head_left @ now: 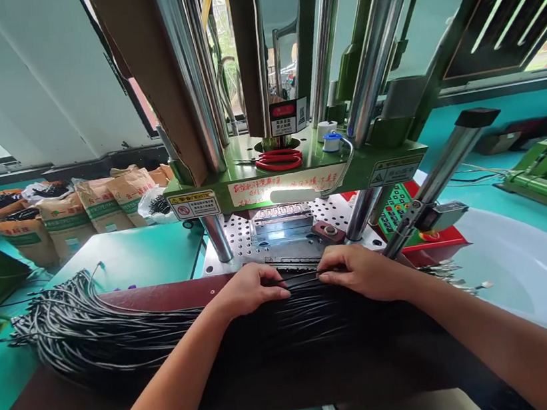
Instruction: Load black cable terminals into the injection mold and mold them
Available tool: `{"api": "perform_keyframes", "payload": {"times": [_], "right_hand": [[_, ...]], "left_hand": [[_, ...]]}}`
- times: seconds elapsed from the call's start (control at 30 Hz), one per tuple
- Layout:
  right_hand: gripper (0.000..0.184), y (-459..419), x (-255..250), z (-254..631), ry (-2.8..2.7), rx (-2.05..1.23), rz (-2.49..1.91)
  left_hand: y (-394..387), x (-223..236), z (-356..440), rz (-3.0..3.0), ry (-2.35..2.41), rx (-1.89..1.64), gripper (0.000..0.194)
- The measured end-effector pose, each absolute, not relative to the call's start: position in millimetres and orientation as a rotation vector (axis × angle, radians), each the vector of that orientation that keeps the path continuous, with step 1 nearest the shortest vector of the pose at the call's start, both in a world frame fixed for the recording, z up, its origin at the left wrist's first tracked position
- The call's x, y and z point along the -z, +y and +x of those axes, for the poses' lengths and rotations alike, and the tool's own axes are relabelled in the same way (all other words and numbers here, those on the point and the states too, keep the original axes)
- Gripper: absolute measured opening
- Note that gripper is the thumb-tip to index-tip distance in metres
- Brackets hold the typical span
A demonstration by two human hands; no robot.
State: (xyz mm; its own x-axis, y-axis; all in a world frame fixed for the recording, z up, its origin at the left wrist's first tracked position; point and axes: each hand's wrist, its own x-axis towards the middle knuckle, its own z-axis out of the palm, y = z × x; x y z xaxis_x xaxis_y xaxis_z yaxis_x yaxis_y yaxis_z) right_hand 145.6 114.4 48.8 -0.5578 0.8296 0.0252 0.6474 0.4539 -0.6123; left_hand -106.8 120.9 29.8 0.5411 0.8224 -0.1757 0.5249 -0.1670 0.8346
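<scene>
My left hand point(253, 290) and my right hand point(351, 271) are close together at the front of a green press. Both are closed, thumb against fingers, on a thin black cable point(300, 275) stretched between them. Just behind the fingers lies a dark metal bar point(286, 262) at the edge of the perforated press plate point(238, 242). A thick bundle of black cables point(119, 333) spreads from the left toward my left hand. Beneath my hands is shiny black sheeting point(309, 324). The exact grip of the fingertips is partly hidden.
The press head point(247, 161) hangs above the plate, with red-handled scissors point(278, 159) on top. Steel columns point(217, 239) flank the work area. A red control box point(434, 244) and a white basin point(528, 265) stand right. Paper sacks point(67, 222) stand back left.
</scene>
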Motion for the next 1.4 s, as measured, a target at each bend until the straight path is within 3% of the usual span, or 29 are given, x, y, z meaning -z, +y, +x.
{"api": "perform_keyframes", "payload": {"times": [0.13, 0.47, 0.63, 0.83, 1.23, 1.4], "right_hand": [[0.019, 112, -56, 142, -2.458, -0.731, -1.246], [0.016, 124, -48, 139, -2.558, -0.949, -1.195], [0.021, 122, -48, 138, -2.670, -0.757, -1.126], [0.013, 119, -42, 138, -2.725, -0.583, -1.094], [0.018, 137, -32, 132, -2.722, -0.672, -1.147], [0.011, 129, -37, 131, -2.690, -0.570, -1.099]], "left_hand": [[117, -34, -108, 1.909, 1.088, -0.353, 0.034], [111, -36, -107, 2.233, 1.038, -0.354, 0.025], [109, -34, -108, 2.331, 1.001, -0.344, 0.024], [109, -30, -107, 2.411, 1.049, -0.353, 0.022], [114, -25, -106, 2.341, 1.148, -0.379, 0.020], [109, -28, -108, 2.342, 1.126, -0.456, 0.020]]}}
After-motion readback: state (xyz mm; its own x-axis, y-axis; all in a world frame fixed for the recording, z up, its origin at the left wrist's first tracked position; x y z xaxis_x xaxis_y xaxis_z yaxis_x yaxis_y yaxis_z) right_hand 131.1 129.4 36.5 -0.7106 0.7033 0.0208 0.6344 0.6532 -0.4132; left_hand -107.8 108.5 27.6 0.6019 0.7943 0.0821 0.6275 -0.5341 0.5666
